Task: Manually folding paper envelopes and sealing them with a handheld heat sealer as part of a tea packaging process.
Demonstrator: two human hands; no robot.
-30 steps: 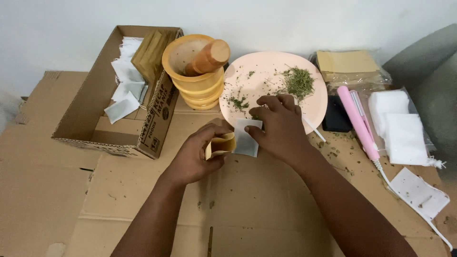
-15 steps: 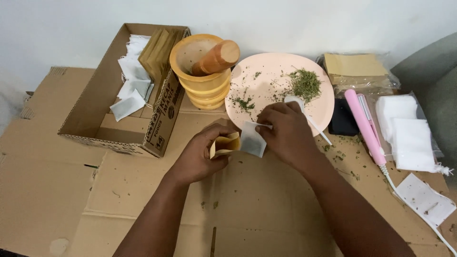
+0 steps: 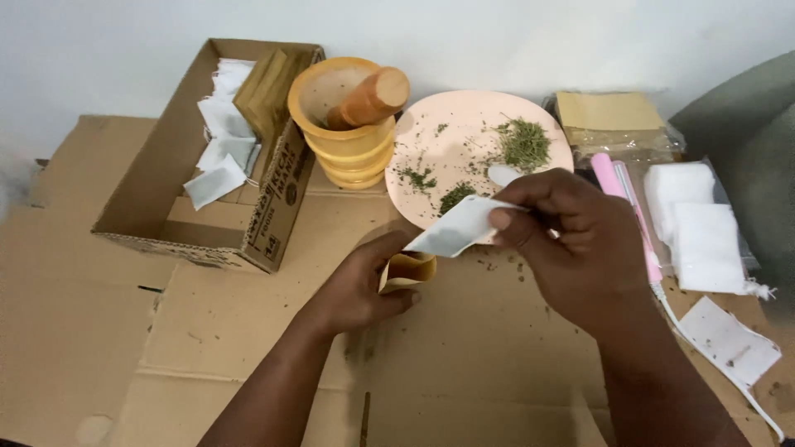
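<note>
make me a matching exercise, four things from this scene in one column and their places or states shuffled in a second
Things:
1. white sachet
2. pestle
3. dried green herbs
4. small tan envelope

Places or states:
A. scattered on the pink plate
B. leaning inside the yellow mortar
C. pinched in the right hand
D. in the left hand, on the cardboard

Pairs: 1-C, 2-B, 3-A, 4-D
</note>
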